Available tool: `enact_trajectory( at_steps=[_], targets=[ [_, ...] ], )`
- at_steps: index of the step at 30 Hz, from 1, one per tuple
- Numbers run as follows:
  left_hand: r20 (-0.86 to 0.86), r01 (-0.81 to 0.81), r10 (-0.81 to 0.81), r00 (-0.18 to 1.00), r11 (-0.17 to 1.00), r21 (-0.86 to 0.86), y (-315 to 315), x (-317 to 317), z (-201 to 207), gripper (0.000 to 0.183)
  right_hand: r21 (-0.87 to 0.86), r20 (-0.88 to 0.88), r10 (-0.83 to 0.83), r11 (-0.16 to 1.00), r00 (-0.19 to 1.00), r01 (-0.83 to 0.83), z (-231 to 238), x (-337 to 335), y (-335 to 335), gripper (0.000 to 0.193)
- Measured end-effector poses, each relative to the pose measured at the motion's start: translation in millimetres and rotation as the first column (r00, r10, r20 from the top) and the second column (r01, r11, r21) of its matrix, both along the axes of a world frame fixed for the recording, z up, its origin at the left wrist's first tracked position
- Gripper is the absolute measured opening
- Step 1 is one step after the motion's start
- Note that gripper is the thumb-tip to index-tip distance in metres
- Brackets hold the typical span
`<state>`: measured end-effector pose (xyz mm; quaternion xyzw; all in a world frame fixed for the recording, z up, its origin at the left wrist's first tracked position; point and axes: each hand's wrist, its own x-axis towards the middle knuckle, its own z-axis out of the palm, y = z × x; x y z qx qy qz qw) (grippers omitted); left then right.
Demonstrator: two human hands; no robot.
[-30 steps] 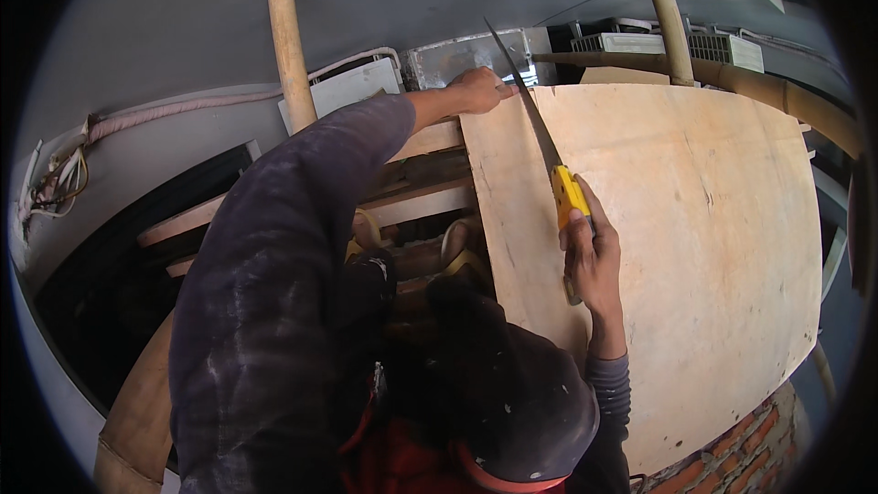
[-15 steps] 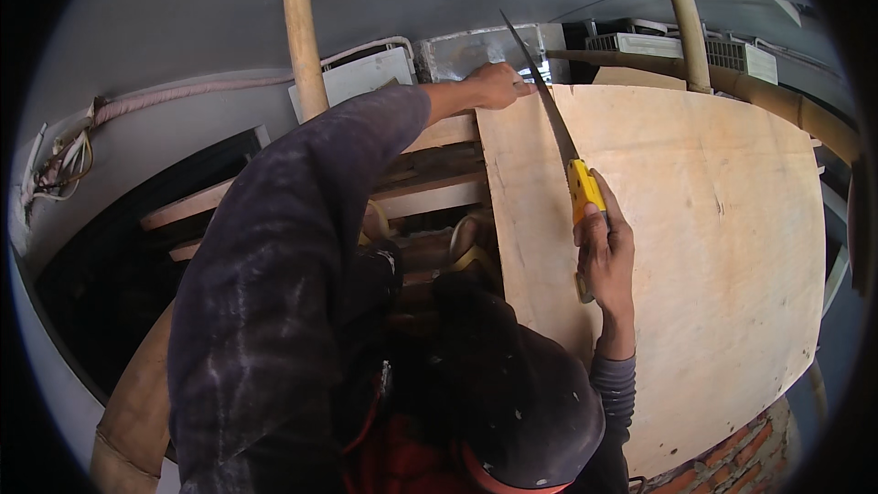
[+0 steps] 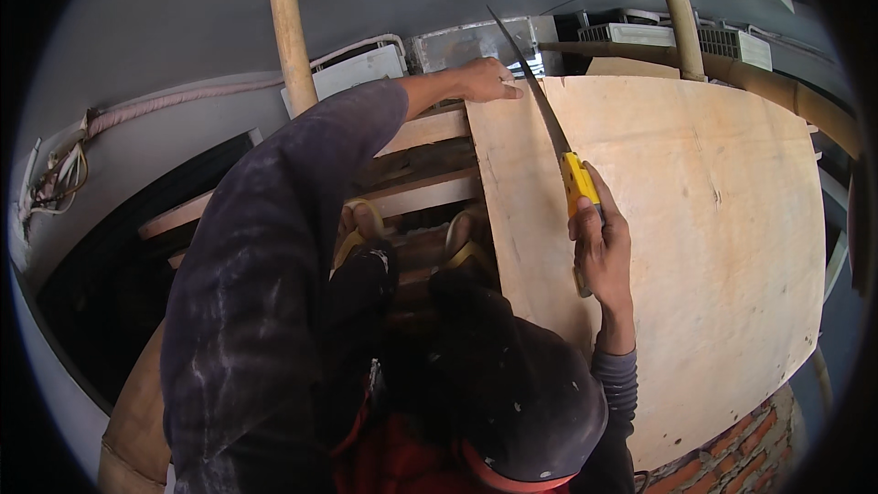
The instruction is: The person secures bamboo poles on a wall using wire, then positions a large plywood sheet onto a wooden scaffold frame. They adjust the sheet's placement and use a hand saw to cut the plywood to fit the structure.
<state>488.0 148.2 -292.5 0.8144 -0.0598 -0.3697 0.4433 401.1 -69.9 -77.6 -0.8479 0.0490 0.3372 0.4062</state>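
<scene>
My right hand (image 3: pixel 604 247) is wrapped round the yellow and dark handle of a handsaw (image 3: pixel 546 119). Its long, narrow blade slants up to the left, crossing the far edge of a pale plywood sheet (image 3: pixel 677 247) in line with a cut there. The blade's tip juts out past the sheet. On the far left corner of that sheet, close beside the blade, rests my left hand (image 3: pixel 491 80), its fingers bent over the edge. The fingers' undersides are hidden.
Wooden slats (image 3: pixel 430 194) with gaps lie left of the sheet, under my sandalled feet (image 3: pixel 462 233). Bamboo poles (image 3: pixel 291 37) rise on both sides. Air-conditioner units (image 3: pixel 640 34) stand beyond the sheet, brickwork (image 3: pixel 732 457) lies below right, and loose wires (image 3: pixel 62 178) hang on the left wall.
The whole view has shifted slightly, and my left foot shows more beside my left sleeve. Both hands keep their holds; the saw has hardly moved against the sheet.
</scene>
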Motion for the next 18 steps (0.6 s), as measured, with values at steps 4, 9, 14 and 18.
enact_trajectory(
  at_steps=[4, 9, 14, 18],
  targets=[
    [-0.059, 0.002, -0.003, 0.998, 1.0, -0.009, 2, -1, 2, 0.067, 0.037, -0.002, -0.007, 0.999, 1.0, 0.007, 17, -14, -15, 0.045],
    [-0.052, 0.031, -0.031, 0.998, 0.999, 0.011, 1, -1, 11, 0.073, 0.026, -0.014, -0.038, 0.999, 0.999, 0.038, 16, -13, -8, 0.045],
    [-0.145, 0.107, -0.115, 0.983, 0.992, -0.064, 5, 8, 22, 0.075, 0.03, 0.011, -0.035, 0.999, 0.999, 0.034, 11, -11, -4, 0.045],
    [-0.048, 0.049, -0.05, 0.998, 0.999, -0.015, 4, 0, 12, 0.071, 0.037, 0.007, -0.016, 0.999, 1.0, 0.016, 23, -20, -12, 0.046]
  ],
)
